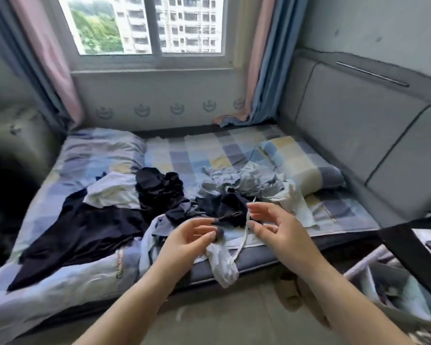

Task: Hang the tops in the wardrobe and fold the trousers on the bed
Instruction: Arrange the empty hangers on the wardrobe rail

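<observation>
Both hands hover over the bed's near edge, fingers loosely spread, gripping nothing.
Left hand (188,235) and right hand (275,221) flank a white drawstring (241,241); jumbled clothes (159,195) cover mid-bed (334,210), pale trousers (222,260) overhanging its front edge.

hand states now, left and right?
Left hand: open, fingers loosely curled, holding nothing.
Right hand: open, thin white drawstring cord beside its fingertips; grip not evident.

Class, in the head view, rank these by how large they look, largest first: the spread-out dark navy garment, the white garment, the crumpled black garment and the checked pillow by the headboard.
1. Dark navy garment.
2. Checked pillow.
3 and 4. Black garment and white garment look alike; no ranking.
</observation>
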Available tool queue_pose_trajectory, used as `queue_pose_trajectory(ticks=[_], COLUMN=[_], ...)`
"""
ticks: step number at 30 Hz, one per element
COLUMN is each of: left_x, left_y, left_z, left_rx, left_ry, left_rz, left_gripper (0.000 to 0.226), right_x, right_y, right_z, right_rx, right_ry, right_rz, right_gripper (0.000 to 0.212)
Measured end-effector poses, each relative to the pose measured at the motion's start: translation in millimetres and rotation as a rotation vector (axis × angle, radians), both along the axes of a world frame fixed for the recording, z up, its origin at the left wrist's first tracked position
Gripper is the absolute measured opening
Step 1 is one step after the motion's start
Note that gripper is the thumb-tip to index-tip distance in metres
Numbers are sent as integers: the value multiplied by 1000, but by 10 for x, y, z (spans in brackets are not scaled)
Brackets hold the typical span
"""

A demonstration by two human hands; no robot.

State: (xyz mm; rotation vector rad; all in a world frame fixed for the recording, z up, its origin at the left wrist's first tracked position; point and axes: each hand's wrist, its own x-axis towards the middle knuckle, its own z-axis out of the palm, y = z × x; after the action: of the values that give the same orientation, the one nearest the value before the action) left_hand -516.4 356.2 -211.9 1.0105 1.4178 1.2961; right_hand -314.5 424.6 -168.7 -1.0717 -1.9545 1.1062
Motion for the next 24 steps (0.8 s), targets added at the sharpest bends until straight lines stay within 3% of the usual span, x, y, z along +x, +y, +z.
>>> queue_pose_trajectory(ticks=[5, 12, 24], left_x=[-743, -1341, -2525], left_y=[-290, -358, 1176], left_z=[-198, -485, -1354], left_rx=[-62, -148, -488], left_ry=[-8, -80, 19], left_rz=[170, 326, 343], left_gripper=[21, 21, 17], right_x=[-891, -1649, -2680], right_y=[102, 377, 2130], right_z=[-205, -529, -1752], right_rx=[-78, -167, -386], right_ry=[-77, -184, -383], right_rz=[204, 334, 265], right_gripper=[27, 27, 22])
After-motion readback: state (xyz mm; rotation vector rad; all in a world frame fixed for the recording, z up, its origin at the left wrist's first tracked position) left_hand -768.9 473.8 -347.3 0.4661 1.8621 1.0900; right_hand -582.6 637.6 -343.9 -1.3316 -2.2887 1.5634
